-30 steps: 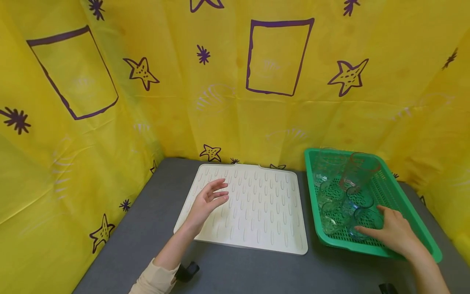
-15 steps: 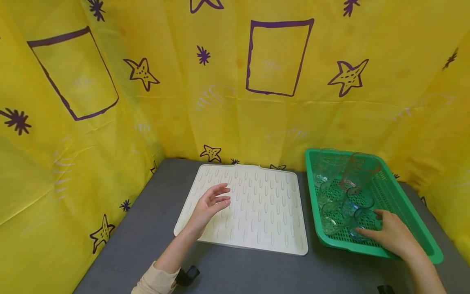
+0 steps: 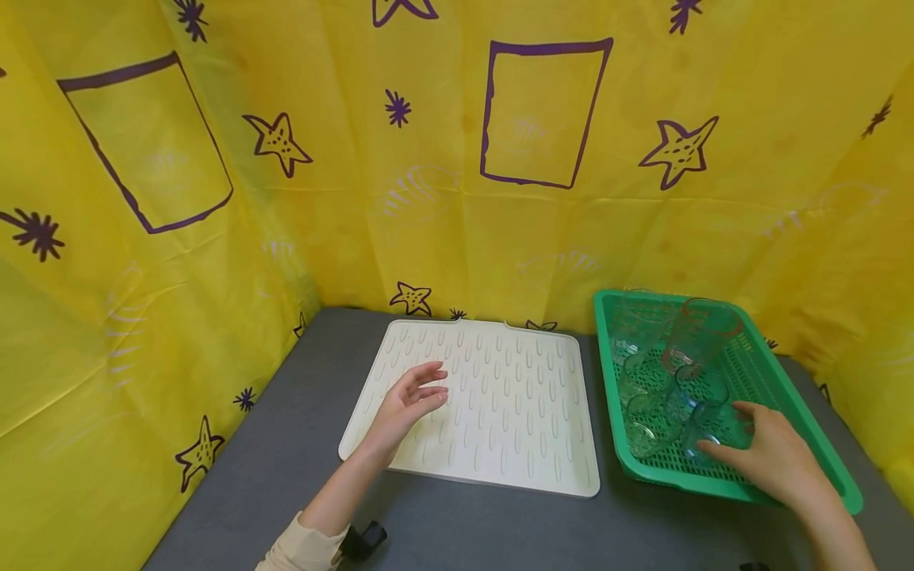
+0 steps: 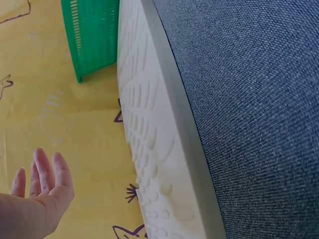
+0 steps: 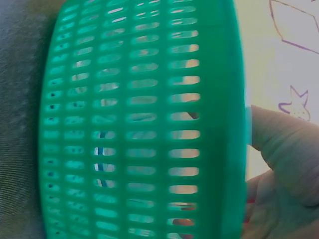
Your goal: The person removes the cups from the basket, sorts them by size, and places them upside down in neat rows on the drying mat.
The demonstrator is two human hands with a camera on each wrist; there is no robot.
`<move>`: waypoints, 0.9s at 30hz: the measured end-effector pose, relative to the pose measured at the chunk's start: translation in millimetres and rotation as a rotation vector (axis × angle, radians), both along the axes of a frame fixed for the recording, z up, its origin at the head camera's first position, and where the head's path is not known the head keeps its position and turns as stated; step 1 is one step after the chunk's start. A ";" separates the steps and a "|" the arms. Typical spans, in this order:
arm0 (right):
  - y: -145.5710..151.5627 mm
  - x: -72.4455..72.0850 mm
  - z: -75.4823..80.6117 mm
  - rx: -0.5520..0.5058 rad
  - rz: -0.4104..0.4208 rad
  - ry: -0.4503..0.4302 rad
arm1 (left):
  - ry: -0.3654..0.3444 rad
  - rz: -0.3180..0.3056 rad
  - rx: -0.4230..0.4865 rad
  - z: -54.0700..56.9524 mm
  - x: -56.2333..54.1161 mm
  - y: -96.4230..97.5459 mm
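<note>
My right hand (image 3: 774, 456) reaches into the green plastic basket (image 3: 821, 452) and grips a bluish drinking glass (image 3: 703, 436) at the basket's near side, thumb on one side and fingers on the other. In the right wrist view the basket wall hides the glass and the fingertips. Other clear glasses (image 3: 645, 428) stand beside it in the basket, one of them with a pinkish tint (image 3: 696, 337). My left hand (image 3: 403, 404) hovers over the white ribbed mat (image 3: 514, 404), fingers loosely bent and holding nothing.
A dark grey table (image 3: 457, 523) carries the mat and, to its right, the basket. Yellow patterned cloth (image 3: 443, 222) rises behind and on both sides. A black wrist strap (image 3: 362, 541) shows at the left sleeve.
The bluish glass at my right hand has tilted slightly as the thumb and fingers take hold of it. My left hand has lowered a little over the mat.
</note>
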State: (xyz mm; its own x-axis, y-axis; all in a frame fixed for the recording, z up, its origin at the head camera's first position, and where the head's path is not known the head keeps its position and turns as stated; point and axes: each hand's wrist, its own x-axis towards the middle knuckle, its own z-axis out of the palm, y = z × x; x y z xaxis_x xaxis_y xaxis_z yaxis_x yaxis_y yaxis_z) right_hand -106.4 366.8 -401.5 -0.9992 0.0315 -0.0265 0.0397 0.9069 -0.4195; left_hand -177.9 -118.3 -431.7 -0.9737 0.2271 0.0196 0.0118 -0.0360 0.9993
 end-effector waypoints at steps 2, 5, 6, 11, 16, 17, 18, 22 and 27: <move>-1.8 2.1 4.6 -0.004 -0.007 0.025 | 0.004 0.001 0.000 0.2 0.5 0.2; -5.6 5.5 9.0 -0.010 -0.022 0.093 | 0.006 -0.001 0.007 0.6 1.4 0.5; -7.2 6.5 10.2 -0.013 -0.027 0.118 | 0.005 -0.001 0.009 0.7 1.6 0.5; -18.4 9.7 18.4 -0.044 -0.050 0.213 | 0.002 -0.005 0.014 1.5 2.6 1.0; -36.9 11.9 33.2 -0.101 -0.080 0.293 | 0.010 -0.018 0.017 2.8 2.5 2.8; -41.2 12.3 36.7 -0.110 -0.091 0.308 | 0.012 -0.021 0.016 3.2 2.5 3.4; -45.6 12.6 40.2 -0.121 -0.097 0.325 | 0.014 -0.025 0.016 3.4 2.6 4.0; -63.9 11.9 51.7 -0.188 -0.101 0.355 | 0.018 -0.045 0.016 4.6 3.8 6.9; -89.9 7.8 56.9 -0.297 -0.068 0.343 | 0.029 -0.076 0.024 6.3 6.9 11.1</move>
